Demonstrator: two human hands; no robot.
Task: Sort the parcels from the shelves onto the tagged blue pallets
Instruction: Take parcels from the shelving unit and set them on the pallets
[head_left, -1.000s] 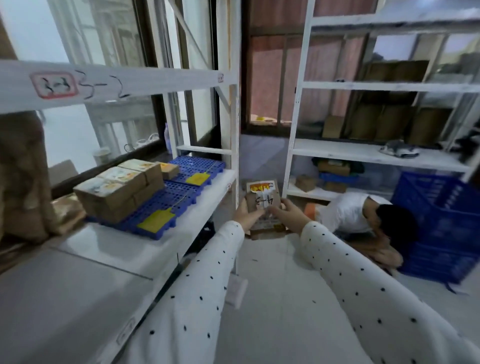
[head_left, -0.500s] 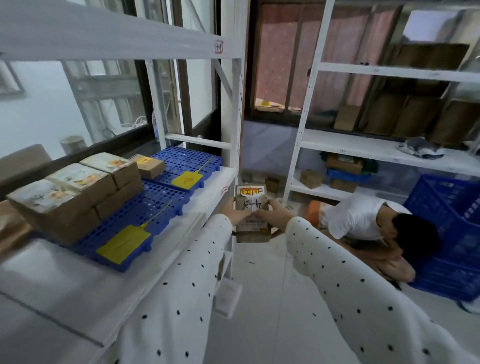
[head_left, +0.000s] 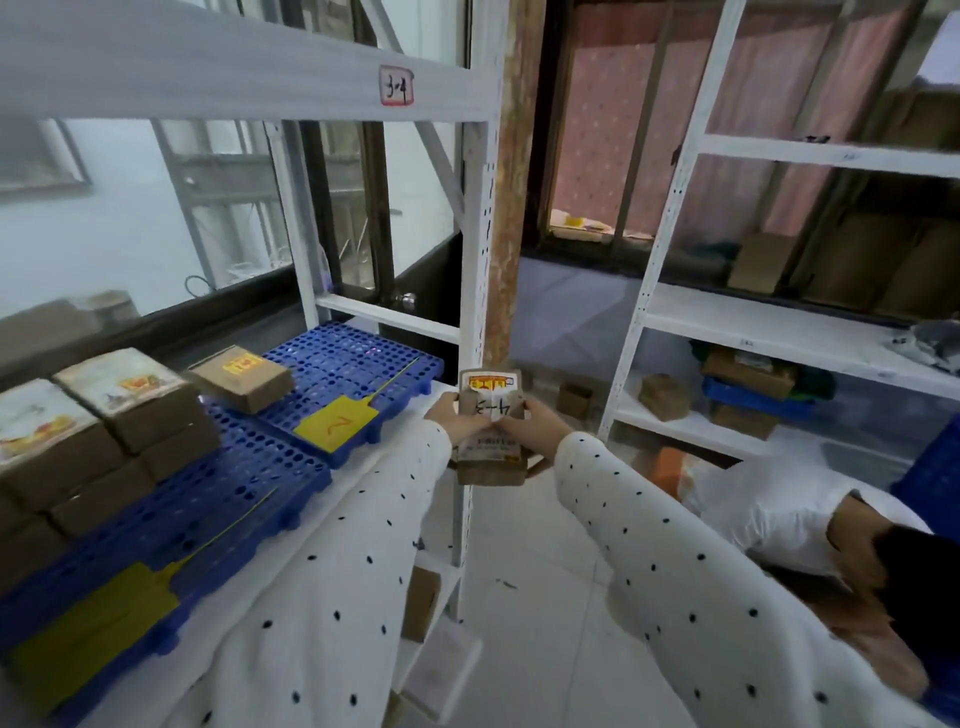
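Both hands, left hand and right hand, fingers curled, pinch the small brown cardboard parcel marked 4-3 upright just right of the blue perforated plastic pallet with yellow tag 7; best read its label, match the tag, then set it flat.

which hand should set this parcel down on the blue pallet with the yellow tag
Left, probably. The tagged pallet lies on the shelf left of the parcel, on the left hand's side; the right hand would reach across.
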